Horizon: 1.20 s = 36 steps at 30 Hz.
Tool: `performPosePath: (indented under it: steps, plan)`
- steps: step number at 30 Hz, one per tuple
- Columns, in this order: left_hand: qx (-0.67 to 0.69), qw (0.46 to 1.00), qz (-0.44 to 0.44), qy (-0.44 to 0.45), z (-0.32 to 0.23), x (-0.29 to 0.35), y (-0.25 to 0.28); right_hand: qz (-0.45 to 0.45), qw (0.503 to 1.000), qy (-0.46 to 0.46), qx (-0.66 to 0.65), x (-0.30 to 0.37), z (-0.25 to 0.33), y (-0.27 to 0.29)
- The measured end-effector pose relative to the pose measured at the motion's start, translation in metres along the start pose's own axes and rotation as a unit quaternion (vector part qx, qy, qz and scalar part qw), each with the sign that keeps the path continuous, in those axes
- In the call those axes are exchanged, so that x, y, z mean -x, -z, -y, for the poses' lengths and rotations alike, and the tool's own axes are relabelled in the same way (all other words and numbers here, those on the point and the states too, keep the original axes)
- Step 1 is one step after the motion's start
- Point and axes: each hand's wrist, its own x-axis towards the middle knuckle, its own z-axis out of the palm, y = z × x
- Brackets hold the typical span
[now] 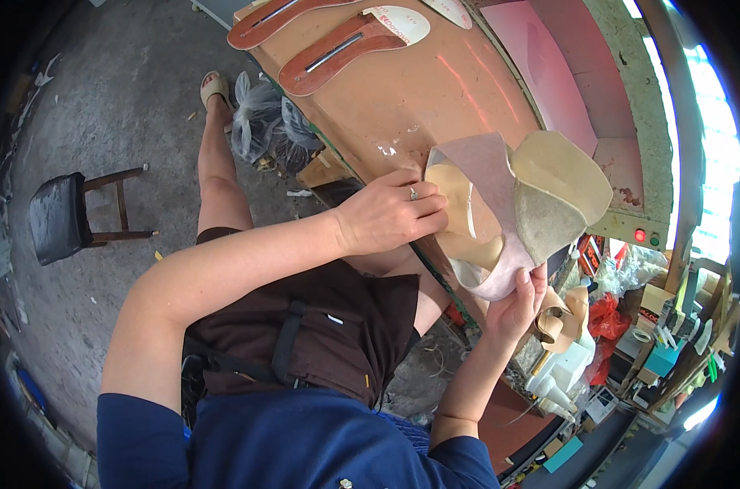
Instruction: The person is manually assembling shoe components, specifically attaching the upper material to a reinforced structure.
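In front of me I hold up a shoe upper [492, 171] of pale pinkish and beige suede-like material with a tan lining, curved into an open loop. My left hand [396, 210], with a ring on one finger, pinches its left edge with closed fingers. Its lower edge is gripped by my right hand [518, 306], thumb on the near face and fingers partly hidden behind. Beyond the upper, reddish-brown insole boards with metal strips lie on the tan worktable [435, 90]; the nearer insole board [325, 63] has a white heel part.
A pink-lined machine bay [623, 106] borders the table, with red and green lights [640, 235] below. Right of me, a cluttered bench holds a white bottle [561, 375], curled tan pieces [553, 326] and red plastic [606, 318]. A black-seated stool [59, 218] and plastic bags [256, 118] are at left.
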Motion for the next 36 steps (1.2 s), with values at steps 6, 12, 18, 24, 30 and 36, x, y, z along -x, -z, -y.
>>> performPosePath:
  steps: [6, 12, 18, 24, 30, 36]
  plan:
    - [0.031, 0.998, 0.034, 0.030, -0.005, -0.013, 0.009, -0.042, 0.970, -0.048, -0.235, -0.022, -0.002, -0.013]
    - [0.172, 0.982, -0.019, 0.078, -0.025, 0.004, 0.002, 0.131, 0.940, 0.136, 0.284, -0.065, -0.035, -0.029]
    - [0.145, 0.988, -0.041, 0.047, -0.022, 0.011, -0.007, 0.063, 0.949, -0.038, 0.306, -0.089, -0.035, -0.033]
    - [0.161, 0.983, -0.058, 0.062, -0.023, 0.013, -0.009, 0.025, 0.954, -0.035, 0.298, -0.077, -0.036, -0.032]
    - [0.166, 0.982, -0.059, 0.066, -0.022, 0.015, -0.011, -0.010, 0.922, -0.045, 0.384, -0.062, -0.031, -0.033]
    - [0.169, 0.982, -0.047, 0.068, -0.020, 0.014, -0.009, 0.070, 0.935, 0.025, 0.348, -0.047, -0.015, -0.048]
